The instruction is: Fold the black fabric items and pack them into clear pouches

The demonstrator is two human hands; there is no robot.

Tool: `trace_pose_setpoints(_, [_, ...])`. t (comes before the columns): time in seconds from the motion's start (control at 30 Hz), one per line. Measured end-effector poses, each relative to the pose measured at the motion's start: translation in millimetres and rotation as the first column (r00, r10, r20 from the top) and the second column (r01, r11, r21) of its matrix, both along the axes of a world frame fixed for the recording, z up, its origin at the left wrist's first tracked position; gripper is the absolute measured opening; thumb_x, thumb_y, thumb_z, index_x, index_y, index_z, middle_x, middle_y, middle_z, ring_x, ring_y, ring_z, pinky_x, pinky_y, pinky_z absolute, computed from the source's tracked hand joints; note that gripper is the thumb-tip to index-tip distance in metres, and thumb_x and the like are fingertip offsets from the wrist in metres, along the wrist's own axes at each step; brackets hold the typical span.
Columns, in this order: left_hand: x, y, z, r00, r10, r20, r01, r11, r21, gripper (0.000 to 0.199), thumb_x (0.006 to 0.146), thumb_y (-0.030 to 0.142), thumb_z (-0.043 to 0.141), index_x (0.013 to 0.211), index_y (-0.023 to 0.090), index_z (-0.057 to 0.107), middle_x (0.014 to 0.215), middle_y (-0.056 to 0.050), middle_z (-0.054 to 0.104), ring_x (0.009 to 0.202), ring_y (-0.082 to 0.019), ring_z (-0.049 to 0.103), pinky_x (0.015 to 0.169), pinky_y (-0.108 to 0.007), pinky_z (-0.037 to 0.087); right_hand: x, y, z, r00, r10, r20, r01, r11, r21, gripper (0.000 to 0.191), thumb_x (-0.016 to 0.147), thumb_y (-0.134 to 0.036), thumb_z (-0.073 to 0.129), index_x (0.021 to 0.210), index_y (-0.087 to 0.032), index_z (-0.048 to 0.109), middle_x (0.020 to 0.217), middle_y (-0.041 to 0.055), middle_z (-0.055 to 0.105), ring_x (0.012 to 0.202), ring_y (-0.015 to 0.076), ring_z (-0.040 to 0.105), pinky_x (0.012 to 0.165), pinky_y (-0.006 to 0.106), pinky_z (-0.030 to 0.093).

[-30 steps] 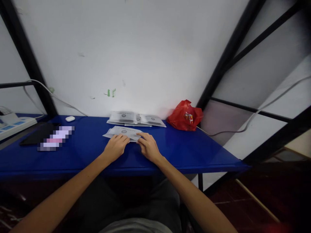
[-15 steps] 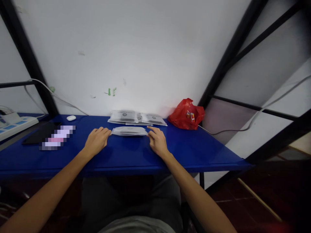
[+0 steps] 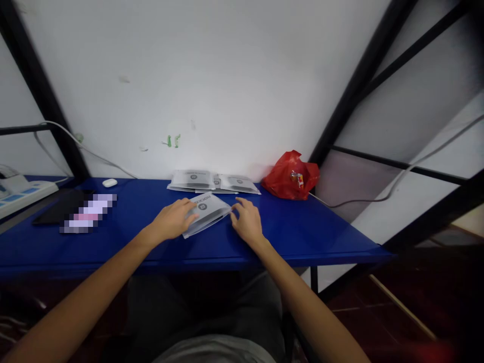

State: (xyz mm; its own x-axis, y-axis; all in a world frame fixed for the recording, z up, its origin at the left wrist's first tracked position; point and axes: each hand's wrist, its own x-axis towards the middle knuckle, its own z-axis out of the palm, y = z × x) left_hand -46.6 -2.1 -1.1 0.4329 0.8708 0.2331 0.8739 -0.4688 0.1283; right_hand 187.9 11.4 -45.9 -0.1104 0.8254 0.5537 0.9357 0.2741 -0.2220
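Note:
A frosted plastic zip pouch (image 3: 210, 207) with dark printing lies at a slant in front of me on the blue table (image 3: 302, 232). At its left side is my left hand (image 3: 174, 220), fingers stretched out and thumb apart, the tips over the pouch's edge. My right hand (image 3: 247, 221) is at the pouch's right corner, which reaches between the thumb and the bent fingers. Whatever fills the pouch cannot be made out. Behind it, several similar pouches (image 3: 192, 178) lie overlapping against the wall.
A red plastic bag (image 3: 289, 179) sits at the back right by a black frame post. To the left are a white earbud case (image 3: 109, 183), a dark flat device (image 3: 56, 206), a blurred-out item (image 3: 88, 214) and a power strip (image 3: 32, 196). A cable (image 3: 381, 197) runs along the right.
The pouch has turned, its left side swinging nearer to me and its printed face now showing. My left hand has moved right and its fingers have spread. My right hand has barely shifted.

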Motion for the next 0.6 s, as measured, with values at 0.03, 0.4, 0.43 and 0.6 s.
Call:
trace_pose_setpoints(0.03, [0,13,-3.7,0.999,0.035,0.008,-0.034,0.999,-0.022,0.042,0.092,0.041,0.036,0.125,0.02,0.051,0.129,-0.009,0.054,0.114,-0.025,0.052,0.092,-0.035,0.043,-3,-4,-1.0,0.998,0.065,0.01,-0.065,0.998,-0.016,0.011,0.081,-0.019,0.059,0.087,-0.018,0.067,0.127,0.0119,0.057,0.116,0.0271,0.05,0.093,0.043,0.041])
trace_pose_setpoints(0.4, [30,44,-4.8,0.967,0.246,-0.063,-0.248,0.968,-0.036,0.055,0.091,0.048,0.026,0.089,0.014,0.069,0.093,-0.017,0.069,0.09,-0.033,0.064,0.077,-0.043,0.047,-8,5,6.4,0.991,0.023,-0.131,-0.052,0.973,-0.226,0.023,0.086,-0.033,0.055,0.096,-0.017,0.069,0.137,0.0137,0.048,0.128,0.0264,0.041,0.102,0.044,0.036])
trace_pose_setpoints(0.43, [33,42,-4.3,0.96,0.274,-0.061,-0.276,0.96,-0.036,0.056,0.09,0.048,0.026,0.087,0.013,0.07,0.092,-0.018,0.069,0.091,-0.034,0.065,0.077,-0.043,0.047,-9,8,7.0,0.989,-0.008,-0.151,-0.032,0.964,-0.264,0.029,0.086,-0.039,0.054,0.096,-0.016,0.069,0.138,0.0148,0.047,0.129,0.0277,0.04,0.102,0.045,0.035])
trace_pose_setpoints(0.6, [31,52,-14.3,0.936,0.352,0.027,-0.343,0.925,-0.163,0.049,0.086,0.052,0.036,0.083,0.016,0.069,0.094,-0.017,0.069,0.094,-0.033,0.064,0.077,-0.04,0.047,-8,24,-0.8,0.987,-0.055,-0.154,-0.009,0.924,-0.383,0.043,0.076,-0.05,0.061,0.1,-0.016,0.07,0.138,0.0165,0.048,0.129,0.0329,0.041,0.101,0.047,0.038])
